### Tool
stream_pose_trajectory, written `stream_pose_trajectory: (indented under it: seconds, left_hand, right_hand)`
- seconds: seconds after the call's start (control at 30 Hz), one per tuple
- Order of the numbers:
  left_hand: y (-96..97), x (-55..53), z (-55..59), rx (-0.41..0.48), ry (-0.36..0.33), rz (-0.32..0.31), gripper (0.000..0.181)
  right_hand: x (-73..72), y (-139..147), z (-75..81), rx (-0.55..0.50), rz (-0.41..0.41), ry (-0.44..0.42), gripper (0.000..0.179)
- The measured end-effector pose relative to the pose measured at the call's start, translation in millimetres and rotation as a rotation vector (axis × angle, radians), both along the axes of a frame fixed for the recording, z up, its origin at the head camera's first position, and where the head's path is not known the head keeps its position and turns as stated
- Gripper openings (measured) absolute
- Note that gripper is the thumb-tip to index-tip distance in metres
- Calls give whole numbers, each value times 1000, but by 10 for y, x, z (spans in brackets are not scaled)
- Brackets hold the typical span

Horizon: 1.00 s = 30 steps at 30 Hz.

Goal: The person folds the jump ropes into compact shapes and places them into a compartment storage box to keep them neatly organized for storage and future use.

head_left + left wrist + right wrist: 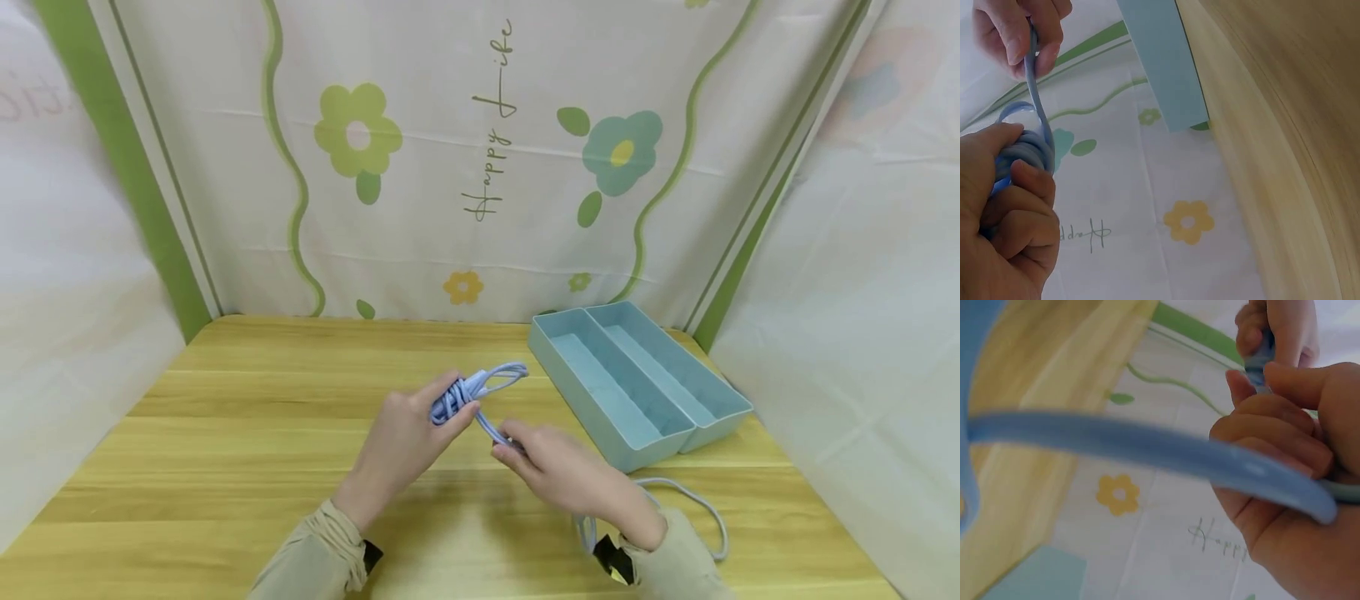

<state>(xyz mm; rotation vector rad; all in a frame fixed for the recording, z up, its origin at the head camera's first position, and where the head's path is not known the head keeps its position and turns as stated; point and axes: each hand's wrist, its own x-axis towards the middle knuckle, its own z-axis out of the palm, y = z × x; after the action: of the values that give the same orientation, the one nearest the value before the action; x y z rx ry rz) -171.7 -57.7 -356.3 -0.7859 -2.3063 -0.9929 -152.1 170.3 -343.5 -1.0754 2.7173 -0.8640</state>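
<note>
A light blue cable (452, 402) is bundled, with turns wound round its middle and a loop sticking out to the right. My left hand (401, 437) grips this bundle between thumb and curled fingers, above the wooden table. A strand runs from the bundle to my right hand (558, 467), which pinches it between thumb and fingers. In the right wrist view the cable (1147, 447) passes out from the right palm, close to the camera. Its loose length hangs in a curve below and right of the right wrist in the head view. Part of the wound bundle is hidden by the left fingers.
A pale blue-green two-compartment tray (573, 392) stands on the table (247, 433) at the back right, just beyond the right hand. A white cloth (420, 233) with flowers and lettering hangs behind the table, and cloth sides flank it.
</note>
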Motion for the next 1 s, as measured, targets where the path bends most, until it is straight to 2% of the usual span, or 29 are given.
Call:
stream_pose_trajectory:
  seconds: [0.1,0.2,0.33,0.47,0.6,0.77,1.0]
  left_hand:
    - [3,-2,-1,-16,-55,-25,25]
    - [5,2,2,-40,-104,-65,29]
    - [18,18,-3,-72,-138,-112,34]
    - [42,34,-27,-127,-106,-102,38]
    - [66,55,-33,-204,-57,-49,43]
    - [74,91,-37,-289,-30,1,52]
    - [101,136,-29,-379,-36,-35,49]
  right_hand:
    - [1,65,82,-10,0,28,21]
    - [3,130,140,-6,-3,92,20]
    - [7,167,176,-4,13,133,18]
    - [16,159,173,14,50,165,17]
    - [36,135,171,30,88,204,16]
    - [73,93,165,60,101,302,11]
    - [116,52,160,58,116,455,14]
